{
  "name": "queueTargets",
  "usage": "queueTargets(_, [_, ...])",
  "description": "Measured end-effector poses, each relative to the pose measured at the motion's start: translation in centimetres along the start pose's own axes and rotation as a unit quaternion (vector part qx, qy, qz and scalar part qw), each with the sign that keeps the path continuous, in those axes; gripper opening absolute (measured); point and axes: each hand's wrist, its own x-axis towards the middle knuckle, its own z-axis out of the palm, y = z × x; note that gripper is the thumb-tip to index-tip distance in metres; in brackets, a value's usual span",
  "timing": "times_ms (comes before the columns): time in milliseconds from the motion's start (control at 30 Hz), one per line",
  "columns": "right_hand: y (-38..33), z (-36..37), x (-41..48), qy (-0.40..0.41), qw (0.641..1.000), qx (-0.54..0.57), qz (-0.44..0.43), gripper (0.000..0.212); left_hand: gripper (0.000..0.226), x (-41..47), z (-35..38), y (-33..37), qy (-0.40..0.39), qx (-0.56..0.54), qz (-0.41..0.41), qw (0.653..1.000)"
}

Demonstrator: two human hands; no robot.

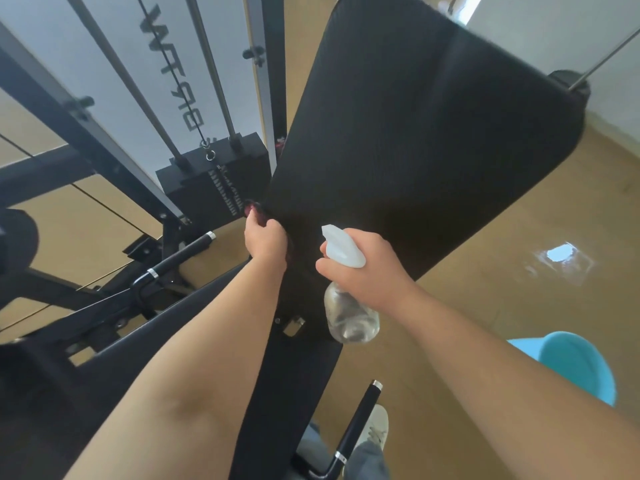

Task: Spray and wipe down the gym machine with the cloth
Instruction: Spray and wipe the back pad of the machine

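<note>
Back pad point(433, 133): black upholstery, matt, finely grained. Frame point(79, 123): black painted metal, satin. Guide rods point(211, 71): bare polished metal. Handle point(187, 249): glossy black with chrome bands. Spray bottle point(349, 320): clear smooth plastic body, milky white plastic head. Cloth point(254, 211): dark reddish fabric, texture too blurred to judge. Floor point(519, 271): tan, glossy, reflecting light. Bucket point(581, 365): smooth blue plastic.

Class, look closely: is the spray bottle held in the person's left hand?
No, the right hand grips the spray bottle, while the left hand holds the cloth at the black pad edge.
</note>
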Motion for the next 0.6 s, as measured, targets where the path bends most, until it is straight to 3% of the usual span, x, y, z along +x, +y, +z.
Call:
queueTargets(133, [-0.1, 0.2, 0.7, 0.014, 1.0, -0.005, 0.007, 0.027, 0.046, -1.2, 0.3, -1.7, -0.008, -0.031, -0.031, 0.999])
queueTargets(367, [1.0, -0.8, -1.0, -0.001, 0.999, -0.025, 0.031, 0.028, 0.067, -5.9, 1.1, -5.8, -0.062, -0.047, -0.127, 0.989])
queueTargets(600, [4.0, -4.3, -4.4, 0.032, 0.998, -0.025, 0.041, 0.029, 0.049, -12.4, 3.9, -8.2, -0.034, -0.007, -0.144, 0.989])
